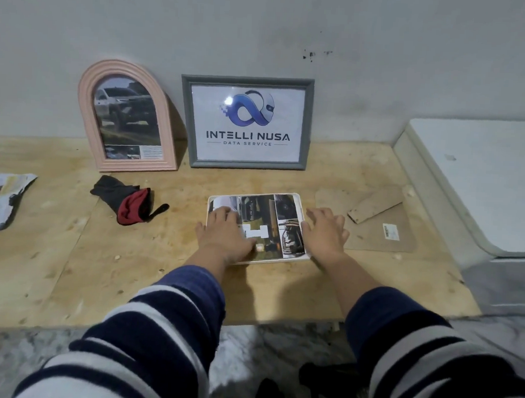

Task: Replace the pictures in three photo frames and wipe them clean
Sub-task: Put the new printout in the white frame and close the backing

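Head view shows us mid-job: our left hand [223, 231] and right hand [324, 231] lie flat, fingers spread, on the white frame [255, 227] at centre of the surface [132, 268]. Pink arched frame [128, 117] and grey frame [246, 123] already stand filled, upper middle. Probably backing board [374, 227] and the cloth [123, 200] wipe left.

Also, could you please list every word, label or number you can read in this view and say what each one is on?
"INTELLI NUSA": on the print in the grey frame, under a blue logo.
"DATA SERVICE": smaller line just below it, same print.
Text panel at the bottom of the picture in the pink arched frame: too small to read.
Sticker on the brown backing board: too blurred to read.
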Demonstrator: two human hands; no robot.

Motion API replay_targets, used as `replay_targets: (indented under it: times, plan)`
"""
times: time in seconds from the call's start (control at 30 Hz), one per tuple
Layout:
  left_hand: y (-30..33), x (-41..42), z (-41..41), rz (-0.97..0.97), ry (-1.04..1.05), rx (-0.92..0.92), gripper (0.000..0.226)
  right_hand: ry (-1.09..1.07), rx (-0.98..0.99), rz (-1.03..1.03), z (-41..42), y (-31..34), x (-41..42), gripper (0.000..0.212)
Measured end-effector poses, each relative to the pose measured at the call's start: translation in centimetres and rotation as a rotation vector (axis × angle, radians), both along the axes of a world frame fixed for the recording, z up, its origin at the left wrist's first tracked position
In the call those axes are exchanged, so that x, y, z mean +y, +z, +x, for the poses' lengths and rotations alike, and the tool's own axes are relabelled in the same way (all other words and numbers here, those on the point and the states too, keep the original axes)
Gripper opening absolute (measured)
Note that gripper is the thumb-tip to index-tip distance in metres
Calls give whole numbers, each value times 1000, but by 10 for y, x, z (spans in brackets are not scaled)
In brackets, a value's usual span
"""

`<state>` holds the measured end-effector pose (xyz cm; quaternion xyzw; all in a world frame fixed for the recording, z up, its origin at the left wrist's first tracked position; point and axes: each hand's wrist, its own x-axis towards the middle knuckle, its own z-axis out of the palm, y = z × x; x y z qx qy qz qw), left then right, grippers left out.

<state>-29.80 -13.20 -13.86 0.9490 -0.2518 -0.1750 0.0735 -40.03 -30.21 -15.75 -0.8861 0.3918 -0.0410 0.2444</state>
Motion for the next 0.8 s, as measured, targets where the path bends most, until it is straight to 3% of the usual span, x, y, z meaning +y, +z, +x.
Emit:
replay_targets:
  times: [0.2, 0.37, 0.57, 0.67, 0.8]
  plan:
    - [12, -71, -18, -160, -106, -51, 50, -246, 78, 42, -40, 7, -55, 43]
    - [15, -134, -50, -228, -286, 47, 38, -437, 176, 51, -78, 12, -98, 41]
    - [1, -167, -66, -31, -274, 94, 54, -534, 227, 120, -97, 5, -128, 38]
    - [-5, -171, -68, 54, -273, 2, 56, -584, 251, 139, -98, 2, -136, 37]
    - [-10, -172, -69, 25, -240, -48, 50, -690, 187, 184, -92, 0, -145, 39]
